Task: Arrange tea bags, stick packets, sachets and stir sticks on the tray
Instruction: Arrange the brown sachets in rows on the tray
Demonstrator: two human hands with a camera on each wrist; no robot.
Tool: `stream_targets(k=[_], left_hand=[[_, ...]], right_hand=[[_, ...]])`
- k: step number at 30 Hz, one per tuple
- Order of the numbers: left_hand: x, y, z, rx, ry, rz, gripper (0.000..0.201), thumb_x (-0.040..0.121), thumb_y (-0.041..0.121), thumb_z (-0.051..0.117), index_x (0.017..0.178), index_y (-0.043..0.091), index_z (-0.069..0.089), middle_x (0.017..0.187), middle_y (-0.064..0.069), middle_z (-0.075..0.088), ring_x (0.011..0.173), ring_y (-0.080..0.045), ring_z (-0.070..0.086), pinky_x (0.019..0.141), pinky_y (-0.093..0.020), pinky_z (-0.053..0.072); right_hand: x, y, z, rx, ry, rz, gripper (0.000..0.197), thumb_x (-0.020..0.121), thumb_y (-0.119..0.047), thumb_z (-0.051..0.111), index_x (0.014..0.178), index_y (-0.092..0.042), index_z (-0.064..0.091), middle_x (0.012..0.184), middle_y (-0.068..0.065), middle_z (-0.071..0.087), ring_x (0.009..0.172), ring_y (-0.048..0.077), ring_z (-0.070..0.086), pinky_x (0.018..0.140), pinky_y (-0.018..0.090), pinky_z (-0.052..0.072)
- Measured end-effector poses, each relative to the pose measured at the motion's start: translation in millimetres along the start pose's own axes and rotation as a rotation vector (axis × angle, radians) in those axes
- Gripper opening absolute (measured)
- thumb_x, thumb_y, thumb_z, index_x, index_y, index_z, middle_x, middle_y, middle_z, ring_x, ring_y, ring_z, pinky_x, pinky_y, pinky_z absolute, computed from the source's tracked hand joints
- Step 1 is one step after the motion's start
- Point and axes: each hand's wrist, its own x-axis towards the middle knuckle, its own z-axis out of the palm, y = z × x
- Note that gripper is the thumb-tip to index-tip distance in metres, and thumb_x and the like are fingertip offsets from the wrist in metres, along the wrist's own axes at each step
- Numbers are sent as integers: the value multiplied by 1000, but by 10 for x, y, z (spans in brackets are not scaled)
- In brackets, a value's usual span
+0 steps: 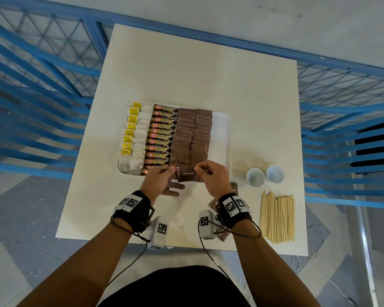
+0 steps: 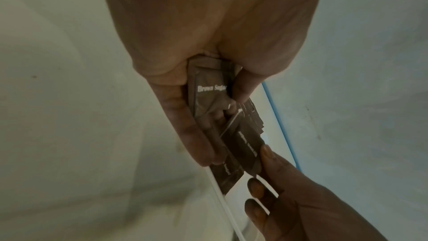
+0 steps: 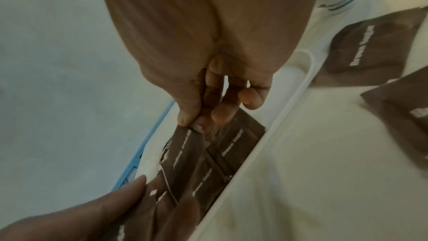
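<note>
A white tray [image 1: 222, 134] holds columns of tea bags [image 1: 134, 138], granules stick packets [image 1: 162, 134] and brown sugar sachets [image 1: 193, 134]. Over the tray's near edge, both hands hold brown sugar sachets. My left hand [image 1: 164, 177] [image 2: 222, 116] grips a sachet [image 2: 208, 87] against its palm with thumb and fingers. My right hand [image 1: 208, 173] [image 3: 197, 120] pinches the top edge of another sachet [image 1: 187, 173] [image 3: 185, 149] just above the tray's near row. Wooden stir sticks [image 1: 277, 218] lie in a pile on the table at the right.
Two small white cups [image 1: 255, 177] [image 1: 275, 173] stand right of the tray. Loose brown sachets [image 1: 234, 188] [image 3: 370, 43] lie on the table by my right wrist. Blue metal railings surround the white table [image 1: 186, 74].
</note>
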Motion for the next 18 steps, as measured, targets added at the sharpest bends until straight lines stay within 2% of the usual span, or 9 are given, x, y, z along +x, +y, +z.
stream_targets(k=[4, 6, 9, 11, 14, 16, 18], left_hand=[[14, -47, 24, 80, 20, 58, 19, 98, 23, 69, 114, 13, 71, 102, -13, 77, 82, -28, 76, 69, -44, 64], [29, -67, 42, 108, 21, 85, 17, 94, 16, 73, 110, 12, 72, 96, -17, 76, 76, -26, 75, 68, -44, 64], [44, -74, 77, 66, 31, 93, 16, 94, 9, 72, 109, 7, 70, 96, -21, 76, 75, -29, 75, 67, -43, 64], [38, -68, 100, 15, 30, 89, 15, 95, 8, 70, 110, 5, 68, 98, -21, 76, 79, -34, 76, 68, -44, 64], [26, -65, 106, 9, -26, 46, 16, 94, 9, 71, 110, 4, 69, 100, -17, 78, 86, -35, 77, 71, -45, 64], [24, -70, 97, 79, -67, 22, 20, 92, 13, 75, 110, 7, 71, 101, -11, 78, 84, -31, 77, 71, -42, 64], [27, -70, 87, 126, -64, 34, 23, 91, 22, 77, 111, 11, 73, 102, -7, 78, 79, -27, 76, 69, -40, 64]], right_hand=[[-59, 36, -124, 48, -56, 13, 7, 95, -19, 67, 95, -18, 74, 74, -10, 67, 65, -2, 58, 65, 11, 46], [-62, 37, -131, 49, -79, 10, 8, 96, -22, 66, 97, -18, 73, 79, -8, 69, 66, -2, 59, 68, 14, 48], [-50, 26, -92, 65, -100, 61, 17, 91, -37, 72, 100, -23, 70, 89, -6, 72, 77, 11, 67, 75, 28, 57], [-60, 14, -72, 81, -143, 104, 24, 85, -39, 78, 101, -24, 67, 91, -5, 73, 80, 13, 69, 69, 26, 55], [-64, -13, -61, 199, -107, 112, 19, 84, -18, 80, 98, -20, 67, 89, 0, 75, 71, 6, 67, 61, 19, 48], [-47, -43, -65, 298, -69, 113, 18, 85, -8, 77, 98, -19, 69, 91, 7, 76, 72, 10, 67, 61, 23, 49], [-19, -74, -75, 301, -86, 87, 19, 87, -9, 73, 99, -23, 70, 94, 6, 75, 77, 17, 68, 62, 27, 52]])
